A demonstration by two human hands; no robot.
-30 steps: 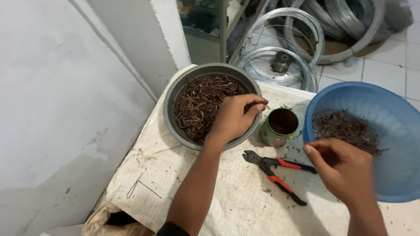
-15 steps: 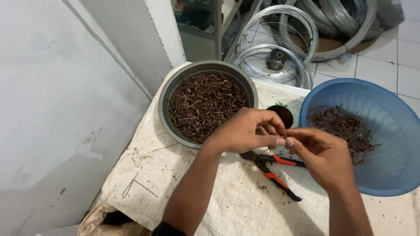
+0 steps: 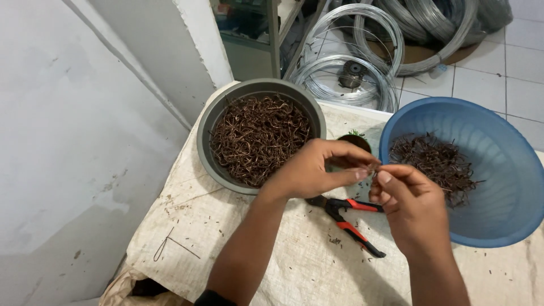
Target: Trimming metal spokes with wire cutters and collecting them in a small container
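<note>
Two hands (image 3: 317, 170) (image 3: 411, 201) over sacking-covered table (image 3: 255, 249), tiled floor (image 3: 481, 85), wire coils (image 3: 362, 62)

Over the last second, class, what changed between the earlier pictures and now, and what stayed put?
The left hand left the grey bowl of brown wire pieces and moved right; the right hand came up and left to meet it. Their fingertips now pinch a small piece between them. The blue basin, pliers and small can stayed where they were.

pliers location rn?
Head view: the pliers lie on the cloth-covered table, below both hands, between the grey bowl and the blue basin.
</note>
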